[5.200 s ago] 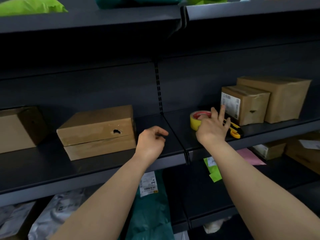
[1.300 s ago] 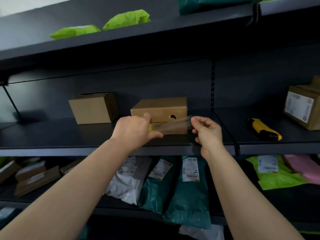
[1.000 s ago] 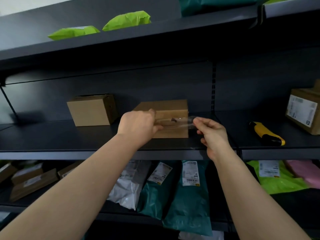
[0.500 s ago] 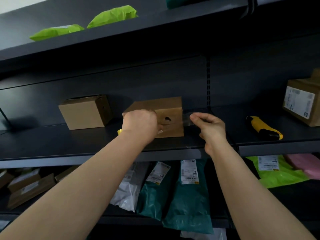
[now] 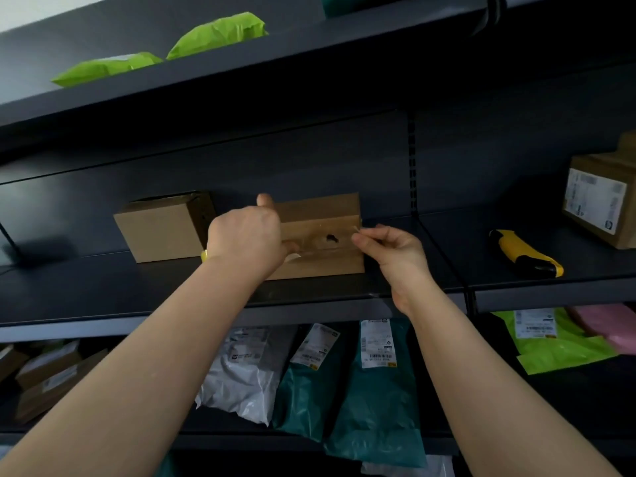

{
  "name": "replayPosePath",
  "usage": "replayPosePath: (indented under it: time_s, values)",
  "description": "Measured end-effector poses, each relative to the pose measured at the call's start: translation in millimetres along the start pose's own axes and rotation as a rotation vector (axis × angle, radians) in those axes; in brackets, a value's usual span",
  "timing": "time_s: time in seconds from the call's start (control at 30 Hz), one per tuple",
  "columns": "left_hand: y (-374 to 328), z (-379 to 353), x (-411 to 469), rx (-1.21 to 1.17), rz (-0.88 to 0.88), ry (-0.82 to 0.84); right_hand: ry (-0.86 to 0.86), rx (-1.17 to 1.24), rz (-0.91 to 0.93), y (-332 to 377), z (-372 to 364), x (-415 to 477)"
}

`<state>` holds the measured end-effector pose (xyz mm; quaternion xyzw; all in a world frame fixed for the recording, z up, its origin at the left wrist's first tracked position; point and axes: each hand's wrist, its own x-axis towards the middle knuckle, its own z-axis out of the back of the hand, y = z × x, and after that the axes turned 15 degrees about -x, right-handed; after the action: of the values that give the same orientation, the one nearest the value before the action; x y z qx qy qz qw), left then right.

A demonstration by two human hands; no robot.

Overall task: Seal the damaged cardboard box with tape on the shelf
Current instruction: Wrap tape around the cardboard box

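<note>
1. The shelf (image 5: 120, 287) is dark metal, with one board above it and one below.
2. On the lower board lie mailers (image 5: 375, 401) in teal, grey, green and pink, and flat cartons (image 5: 44, 376) at the far left.
3. Two green bags (image 5: 213, 32) lie on the upper board.
4. A labelled box (image 5: 599, 204) stands at the far right, past the upright slot rail.
5. A plain box (image 5: 165, 225) stands just left of the damaged one; the left wrist hides the gap between them.
6. The box (image 5: 320, 263) sits mid-shelf against the back panel, its holed front facing out. The hole (image 5: 331, 239) is in the upper half of that face.
7. The left hand (image 5: 246, 239) covers the left part of the box's front, with the thumb up over the top edge. Its fingers are curled round the roll (image 5: 204, 256), of which only a yellow sliver shows at the wrist.
8. The right hand (image 5: 389, 249) is at the box's right edge, thumb and forefinger pinched together on the tape's end.
9. A yellow-and-black knife (image 5: 523, 253) lies on the shelf, well apart to the right.
10. The clear tape (image 5: 344, 232) runs between the hands across the front and over the hole. Whether it is stuck flat cannot be told.
</note>
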<state>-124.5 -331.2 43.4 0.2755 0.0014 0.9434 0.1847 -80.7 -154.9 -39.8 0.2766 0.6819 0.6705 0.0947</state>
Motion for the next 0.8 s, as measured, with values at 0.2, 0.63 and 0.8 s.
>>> replayPosePath:
  time_s: [0.2,0.63,0.8]
  values:
    - [25,5,-1,-0.25,0.156,0.232,-0.057,-0.117,0.024,6,-20,-17]
    - [66,-23,33,-0.543,0.183,0.517,-0.1,-0.143,-0.042,10,-46,-16]
    - [81,-22,28,-0.651,0.087,0.543,-0.127,-0.158,-0.021,19,-46,-31]
